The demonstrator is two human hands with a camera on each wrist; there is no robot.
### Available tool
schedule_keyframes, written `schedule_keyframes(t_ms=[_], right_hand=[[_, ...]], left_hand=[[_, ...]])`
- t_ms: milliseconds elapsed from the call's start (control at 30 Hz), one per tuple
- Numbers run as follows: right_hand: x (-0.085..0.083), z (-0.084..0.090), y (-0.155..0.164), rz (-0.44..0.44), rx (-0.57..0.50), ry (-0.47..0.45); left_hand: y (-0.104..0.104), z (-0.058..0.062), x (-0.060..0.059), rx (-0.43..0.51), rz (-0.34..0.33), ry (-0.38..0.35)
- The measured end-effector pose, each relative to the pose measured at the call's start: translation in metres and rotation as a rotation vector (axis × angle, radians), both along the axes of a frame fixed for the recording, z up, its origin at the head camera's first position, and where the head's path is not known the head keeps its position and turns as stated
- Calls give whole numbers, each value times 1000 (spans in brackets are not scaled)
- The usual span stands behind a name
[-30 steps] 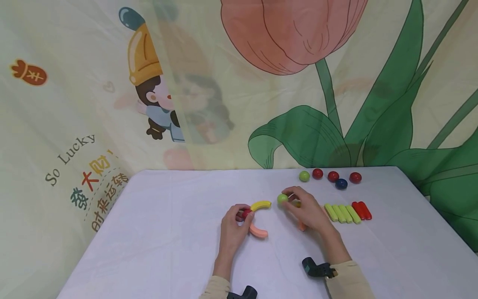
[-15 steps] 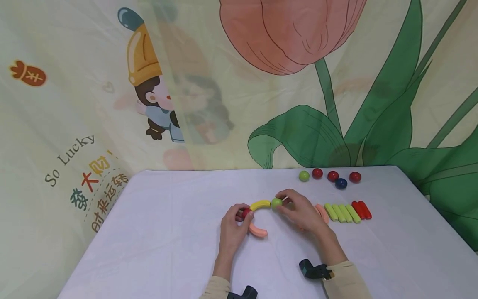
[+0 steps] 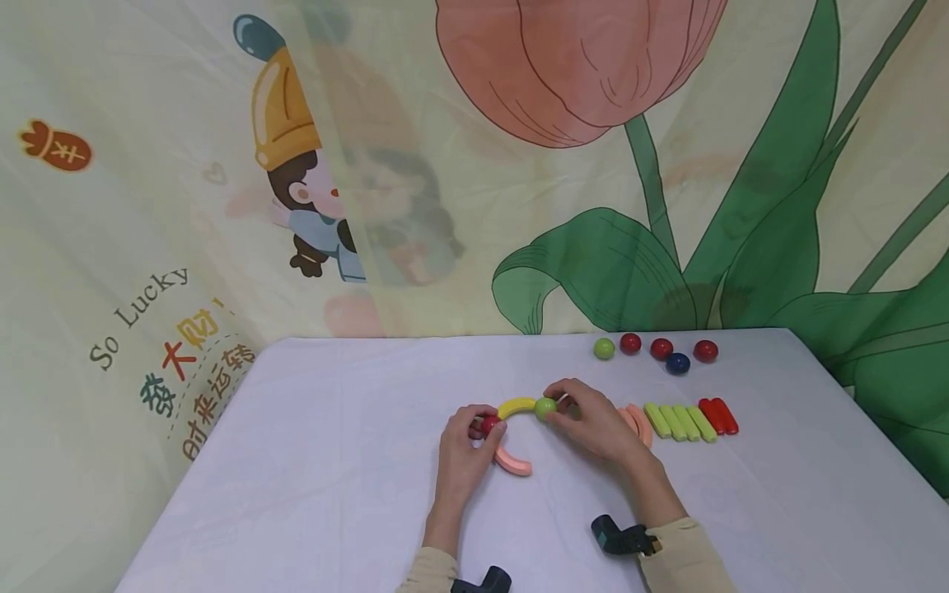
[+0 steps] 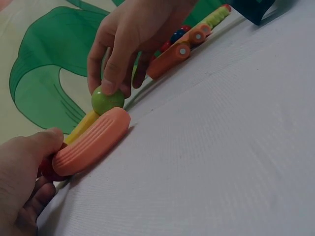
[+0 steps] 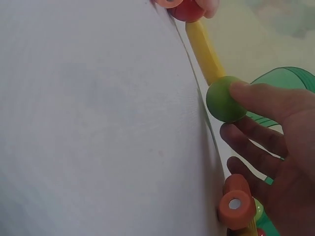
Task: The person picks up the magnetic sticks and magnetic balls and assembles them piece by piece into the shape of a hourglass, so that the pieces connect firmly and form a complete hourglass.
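My left hand (image 3: pixel 463 455) holds a red ball (image 3: pixel 489 425), partly covered by thumb and fingers. From that ball a yellow curved stick (image 3: pixel 516 407) and a ribbed salmon-pink curved stick (image 3: pixel 513 463) stick out to the right. My right hand (image 3: pixel 599 422) pinches a green ball (image 3: pixel 544 408) between thumb and fingers, touching the yellow stick's far end. In the left wrist view the pink stick (image 4: pixel 93 142) lies nearest the camera, its outer end unattached. The right wrist view shows the green ball (image 5: pixel 224 100) against the yellow stick (image 5: pixel 204 51).
Along the table's back lie a loose green ball (image 3: pixel 604 349), several red balls (image 3: pixel 662 350) and a dark blue ball (image 3: pixel 678 364). Right of my right hand lie pink curved sticks (image 3: pixel 639 422), light green sticks (image 3: pixel 680 423) and red sticks (image 3: pixel 717 417). A printed cloth (image 3: pixel 415 206) hangs behind.
My right hand has moved left and slightly down, bringing the green ball from apart to the end of the yellow stick. My left hand has stayed on the red ball.
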State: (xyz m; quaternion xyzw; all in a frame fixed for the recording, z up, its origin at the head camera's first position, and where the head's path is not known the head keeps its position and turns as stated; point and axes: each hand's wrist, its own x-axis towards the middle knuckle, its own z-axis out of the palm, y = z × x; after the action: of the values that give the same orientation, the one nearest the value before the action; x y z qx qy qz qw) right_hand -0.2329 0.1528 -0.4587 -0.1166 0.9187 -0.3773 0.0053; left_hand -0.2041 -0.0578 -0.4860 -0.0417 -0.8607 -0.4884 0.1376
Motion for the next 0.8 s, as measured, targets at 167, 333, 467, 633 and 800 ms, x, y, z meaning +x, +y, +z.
schedule_keyframes(t_ms=[167,333,467,633,800], right_hand=[[1,0,-1,-4,1,-19],[2,2,-2,-2,3,-21],[2,3,-3,-1,6,-18],[3,4,-6,7,4,-21],[4,3,-7,5,-5,-29]], left_hand=[[1,0,0,-23,0,-1],[2,1,0,-38,9,-12],[3,2,0,-53,17,-18],[5,3,1,-73,35,-33],[5,4,1,-68,28,-31]])
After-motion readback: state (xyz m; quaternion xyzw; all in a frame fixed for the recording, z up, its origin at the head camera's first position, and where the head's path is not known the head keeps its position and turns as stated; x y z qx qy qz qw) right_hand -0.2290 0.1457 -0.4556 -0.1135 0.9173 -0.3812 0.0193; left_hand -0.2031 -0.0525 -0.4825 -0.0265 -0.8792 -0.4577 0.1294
